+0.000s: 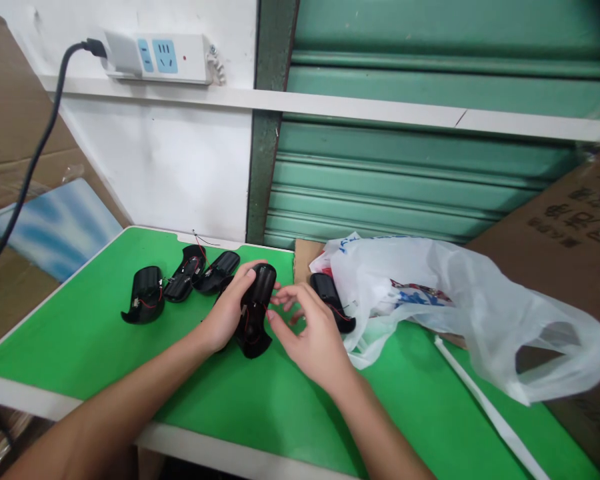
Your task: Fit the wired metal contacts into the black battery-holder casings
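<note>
The left hand (229, 308) is gripping a black plastic shell (257, 310) above the green counter (190, 373), fingers closing round its side. The right hand (310, 332) is hovering by its wiring, half open, fingers curling; whether it is pinching a wire, I cannot tell. Steadying the shell while keeping the thin wires slack is probably best. Printing is showing on the carton (570, 267), too blurred to read.

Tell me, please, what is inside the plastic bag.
Something with blue and dark red print seems to show through the bag; folds hide its shape and anything deeper. A black shell lies at the left edge, apparently outside.
</note>
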Demonstrator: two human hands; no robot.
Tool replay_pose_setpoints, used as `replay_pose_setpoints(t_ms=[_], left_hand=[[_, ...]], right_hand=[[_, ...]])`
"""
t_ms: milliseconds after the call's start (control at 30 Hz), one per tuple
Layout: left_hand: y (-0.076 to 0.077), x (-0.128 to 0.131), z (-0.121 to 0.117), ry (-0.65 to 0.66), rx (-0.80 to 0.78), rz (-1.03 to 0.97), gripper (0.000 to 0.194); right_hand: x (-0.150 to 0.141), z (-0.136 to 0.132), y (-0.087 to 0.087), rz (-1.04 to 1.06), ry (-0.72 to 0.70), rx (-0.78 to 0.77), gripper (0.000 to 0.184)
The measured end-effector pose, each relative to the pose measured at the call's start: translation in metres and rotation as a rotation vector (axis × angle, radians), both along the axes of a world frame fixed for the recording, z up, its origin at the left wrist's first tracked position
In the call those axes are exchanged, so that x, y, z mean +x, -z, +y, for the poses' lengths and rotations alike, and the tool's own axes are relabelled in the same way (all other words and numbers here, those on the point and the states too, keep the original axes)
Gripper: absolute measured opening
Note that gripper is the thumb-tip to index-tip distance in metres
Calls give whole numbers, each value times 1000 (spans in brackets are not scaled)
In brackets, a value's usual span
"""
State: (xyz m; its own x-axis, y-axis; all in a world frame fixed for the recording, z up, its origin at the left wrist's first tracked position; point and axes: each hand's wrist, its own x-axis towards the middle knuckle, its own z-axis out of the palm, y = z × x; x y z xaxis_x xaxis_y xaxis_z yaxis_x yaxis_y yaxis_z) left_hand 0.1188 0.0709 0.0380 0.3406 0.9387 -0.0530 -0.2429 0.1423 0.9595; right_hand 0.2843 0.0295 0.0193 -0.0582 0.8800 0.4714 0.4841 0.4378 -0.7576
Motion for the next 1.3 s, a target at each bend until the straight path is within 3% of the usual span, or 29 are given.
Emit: replay_pose_setpoints(t_ms=[100, 233, 300, 500, 600, 767, 1000, 1200, 1300], left_hand=[[-2, -1, 0, -20, 20, -47, 73], [0, -3, -1, 39, 79, -42, 72], [2, -4, -1, 51, 153, 51, 69], [-1, -13, 2, -185, 550, 380, 56], [-4, -16, 6, -214, 650, 500, 43], [-4, -17, 8, -128, 688, 640, 38], [-6, -21, 10, -80, 732, 702, 42], [-5, -27, 21, -153, 748, 687, 34], [-12, -28, 18, -197, 774, 598, 24]], right_hand=[[0, 1, -2, 70, -6, -201, 18], [-4, 0, -5, 312, -271, -514, 33], [-6, -1, -5, 391, -315, -602, 37], [-7, 1, -1, 143, -11, -489, 32], [-8, 2, 0, 33, 6, -542, 27], [-9, 2, 0, -27, 56, -669, 17], [-6, 3, 4, -10, 39, -703, 3], [-7, 4, 1, -38, 34, -721, 18], [-7, 5, 0, -96, 39, -688, 25]])
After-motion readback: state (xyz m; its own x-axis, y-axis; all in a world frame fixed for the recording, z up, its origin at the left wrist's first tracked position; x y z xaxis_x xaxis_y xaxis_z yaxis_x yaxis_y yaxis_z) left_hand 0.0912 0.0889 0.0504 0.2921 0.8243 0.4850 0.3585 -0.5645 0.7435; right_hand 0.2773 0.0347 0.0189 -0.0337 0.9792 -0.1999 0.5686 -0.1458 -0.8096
